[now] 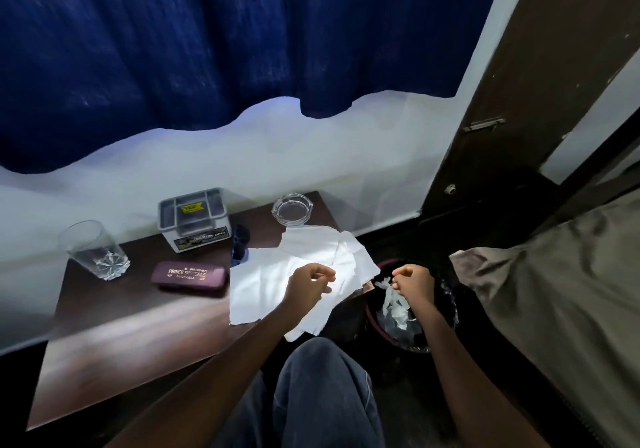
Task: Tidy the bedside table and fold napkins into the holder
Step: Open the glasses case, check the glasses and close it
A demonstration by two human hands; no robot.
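One grey holder (194, 219), one tumbler (94, 250), one ashtray (292, 209) and one spectacles case (189, 278) stand on the bedside table (138, 326); overlapping napkins (263, 285) (count unclear) lie at its right edge under the curled left hand (313, 283); the right hand (414, 279) curls over one bin (446, 312), grips indeterminate.

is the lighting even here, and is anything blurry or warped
Head view: light is uneven, with a bright patch on the white napkins and a sheen on the table front, while the bin is nearly black; the spectacle case lettering is smeared by blur; the wide lens bows the table edge and the door frame.
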